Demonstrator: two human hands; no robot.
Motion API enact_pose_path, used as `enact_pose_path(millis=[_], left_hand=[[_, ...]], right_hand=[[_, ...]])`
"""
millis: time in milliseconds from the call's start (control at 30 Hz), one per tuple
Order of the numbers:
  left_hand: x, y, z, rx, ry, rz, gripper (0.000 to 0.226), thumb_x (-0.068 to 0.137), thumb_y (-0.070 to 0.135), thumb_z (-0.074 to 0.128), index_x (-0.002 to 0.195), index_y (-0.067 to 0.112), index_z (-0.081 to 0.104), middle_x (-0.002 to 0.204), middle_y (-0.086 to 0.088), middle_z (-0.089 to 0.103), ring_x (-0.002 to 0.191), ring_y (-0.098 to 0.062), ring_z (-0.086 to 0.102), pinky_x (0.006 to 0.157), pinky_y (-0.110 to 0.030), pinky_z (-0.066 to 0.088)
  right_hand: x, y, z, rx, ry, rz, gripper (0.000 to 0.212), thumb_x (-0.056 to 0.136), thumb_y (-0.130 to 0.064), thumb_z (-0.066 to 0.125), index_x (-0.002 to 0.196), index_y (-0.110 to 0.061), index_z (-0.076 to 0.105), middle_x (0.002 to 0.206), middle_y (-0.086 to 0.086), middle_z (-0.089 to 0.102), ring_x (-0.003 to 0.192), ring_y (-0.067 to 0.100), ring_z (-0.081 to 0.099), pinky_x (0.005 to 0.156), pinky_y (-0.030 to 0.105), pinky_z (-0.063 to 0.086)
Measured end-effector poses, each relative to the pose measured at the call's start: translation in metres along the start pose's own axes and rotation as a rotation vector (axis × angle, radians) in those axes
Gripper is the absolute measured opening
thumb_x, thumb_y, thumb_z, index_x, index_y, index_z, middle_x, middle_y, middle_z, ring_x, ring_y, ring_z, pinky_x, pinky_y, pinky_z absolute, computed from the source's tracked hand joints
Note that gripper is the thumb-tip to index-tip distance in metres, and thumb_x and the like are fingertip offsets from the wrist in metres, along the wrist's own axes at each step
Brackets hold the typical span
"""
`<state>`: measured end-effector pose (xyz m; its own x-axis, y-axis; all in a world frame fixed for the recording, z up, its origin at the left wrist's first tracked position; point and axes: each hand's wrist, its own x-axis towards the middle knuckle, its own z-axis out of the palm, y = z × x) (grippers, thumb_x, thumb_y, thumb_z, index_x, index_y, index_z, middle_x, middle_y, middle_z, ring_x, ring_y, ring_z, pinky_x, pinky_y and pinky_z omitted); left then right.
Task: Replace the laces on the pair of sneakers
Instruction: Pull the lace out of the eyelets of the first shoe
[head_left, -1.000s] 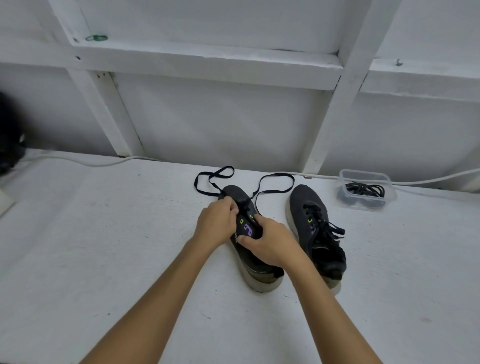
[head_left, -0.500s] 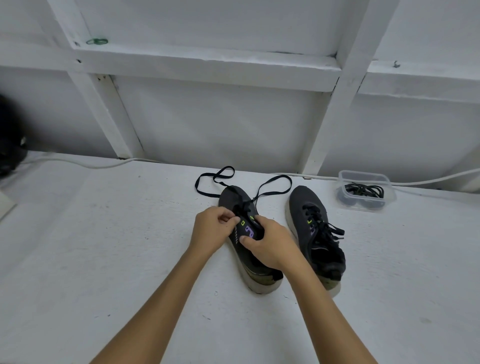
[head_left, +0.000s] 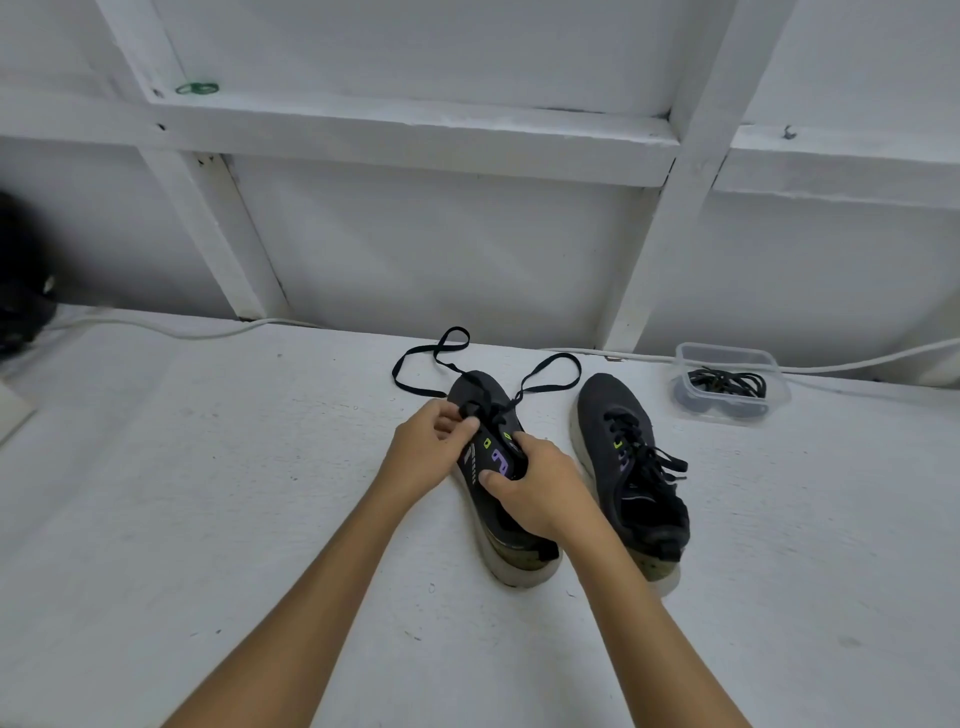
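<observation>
Two dark sneakers with pale soles stand side by side on the white surface. The left sneaker (head_left: 480, 395) has a loose black lace (head_left: 415, 358) that loops out past its toe on both sides. My left hand (head_left: 428, 452) pinches the lace at the eyelets near the toe. My right hand (head_left: 540, 488) grips that shoe's tongue and upper around the purple and green loops. The right sneaker (head_left: 623, 452) stands untouched, its black lace threaded and loosely tied.
A clear plastic container (head_left: 727, 384) holding black laces sits at the back right. A white cable (head_left: 182, 330) runs along the foot of the white framed wall. A dark object (head_left: 21, 301) is at the far left edge.
My left hand has shifted slightly towards the toe and now pinches the lace between thumb and fingers. The lace loops have moved a little. My right hand keeps its grip.
</observation>
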<state>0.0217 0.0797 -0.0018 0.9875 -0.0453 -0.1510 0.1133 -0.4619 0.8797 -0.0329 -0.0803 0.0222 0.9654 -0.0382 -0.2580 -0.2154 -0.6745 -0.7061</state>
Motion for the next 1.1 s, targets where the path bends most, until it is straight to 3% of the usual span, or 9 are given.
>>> enact_pose_path(millis=[100, 233, 333, 400, 567, 667, 833, 1000, 1100], left_hand=[[0.000, -0.003, 0.002, 0.040, 0.017, 0.060, 0.011, 0.094, 0.030, 0.067, 0.099, 0.020, 0.070, 0.094, 0.009, 0.070, 0.089, -0.006, 0.065, 0.071, -0.012, 0.045], [0.007, 0.005, -0.005, -0.063, 0.083, 0.025, 0.011, 0.102, 0.027, 0.054, 0.099, 0.020, 0.062, 0.096, 0.006, 0.070, 0.078, -0.008, 0.072, 0.062, -0.014, 0.046], [0.012, 0.009, -0.012, -0.218, 0.122, -0.048, 0.015, 0.104, 0.029, 0.048, 0.096, 0.020, 0.056, 0.100, 0.000, 0.070, 0.079, -0.010, 0.073, 0.072, -0.036, 0.058], [0.012, 0.006, -0.013, -0.224, 0.059, -0.081, 0.016, 0.103, 0.032, 0.050, 0.098, 0.020, 0.059, 0.104, -0.003, 0.071, 0.084, -0.011, 0.071, 0.082, -0.043, 0.058], [0.004, -0.005, -0.010, -0.053, -0.091, 0.021, 0.009, 0.090, 0.035, 0.072, 0.096, 0.028, 0.073, 0.092, 0.011, 0.073, 0.083, -0.003, 0.065, 0.071, -0.020, 0.049], [0.007, -0.002, -0.008, 0.000, 0.037, 0.051, 0.008, 0.094, 0.027, 0.068, 0.091, 0.020, 0.071, 0.085, 0.006, 0.072, 0.076, -0.002, 0.064, 0.069, -0.018, 0.046], [0.010, 0.009, -0.008, -0.435, 0.421, -0.144, 0.012, 0.103, 0.027, 0.053, 0.105, 0.017, 0.059, 0.096, 0.004, 0.064, 0.082, -0.011, 0.068, 0.076, -0.034, 0.059], [0.005, 0.000, -0.007, -0.234, 0.060, -0.166, 0.025, 0.091, 0.046, 0.068, 0.095, 0.021, 0.069, 0.095, 0.001, 0.069, 0.084, -0.012, 0.067, 0.080, -0.037, 0.059], [0.002, -0.002, -0.002, -0.071, 0.026, -0.088, 0.021, 0.081, 0.042, 0.080, 0.092, 0.024, 0.074, 0.089, 0.007, 0.071, 0.083, -0.006, 0.065, 0.073, -0.023, 0.052]], right_hand=[[0.001, 0.000, 0.000, 0.000, -0.002, 0.006, 0.035, 0.088, -0.042, 0.069, 0.119, -0.026, 0.061, 0.110, -0.002, 0.056, 0.096, 0.016, 0.058, 0.078, 0.027, 0.046], [0.002, 0.000, 0.002, 0.011, 0.006, 0.015, 0.029, 0.087, -0.043, 0.069, 0.110, -0.026, 0.063, 0.108, -0.002, 0.059, 0.093, 0.016, 0.060, 0.072, 0.025, 0.046], [0.000, 0.000, 0.002, 0.013, 0.011, 0.013, 0.029, 0.088, -0.040, 0.069, 0.112, -0.025, 0.064, 0.108, -0.004, 0.057, 0.093, 0.015, 0.059, 0.073, 0.025, 0.044], [0.000, 0.001, 0.001, 0.016, 0.012, 0.010, 0.028, 0.089, -0.037, 0.069, 0.113, -0.023, 0.064, 0.105, -0.004, 0.056, 0.091, 0.015, 0.057, 0.072, 0.025, 0.043], [0.003, 0.000, 0.001, 0.006, 0.014, 0.016, 0.029, 0.088, -0.038, 0.070, 0.112, -0.023, 0.063, 0.107, -0.002, 0.057, 0.093, 0.015, 0.058, 0.074, 0.026, 0.047], [0.002, 0.000, 0.000, 0.012, 0.009, 0.016, 0.032, 0.088, -0.039, 0.070, 0.115, -0.024, 0.063, 0.108, -0.003, 0.057, 0.091, 0.014, 0.058, 0.066, 0.021, 0.043], [0.001, 0.001, 0.000, 0.023, 0.002, 0.019, 0.034, 0.089, -0.040, 0.069, 0.119, -0.024, 0.062, 0.112, -0.002, 0.056, 0.095, 0.016, 0.058, 0.072, 0.024, 0.044], [0.002, 0.001, 0.001, 0.007, 0.024, 0.017, 0.028, 0.088, -0.037, 0.069, 0.111, -0.021, 0.064, 0.105, -0.003, 0.056, 0.090, 0.015, 0.056, 0.072, 0.025, 0.042], [0.003, 0.001, 0.002, -0.012, 0.025, 0.016, 0.028, 0.088, -0.039, 0.069, 0.110, -0.023, 0.062, 0.107, -0.001, 0.056, 0.092, 0.016, 0.055, 0.072, 0.025, 0.041]])
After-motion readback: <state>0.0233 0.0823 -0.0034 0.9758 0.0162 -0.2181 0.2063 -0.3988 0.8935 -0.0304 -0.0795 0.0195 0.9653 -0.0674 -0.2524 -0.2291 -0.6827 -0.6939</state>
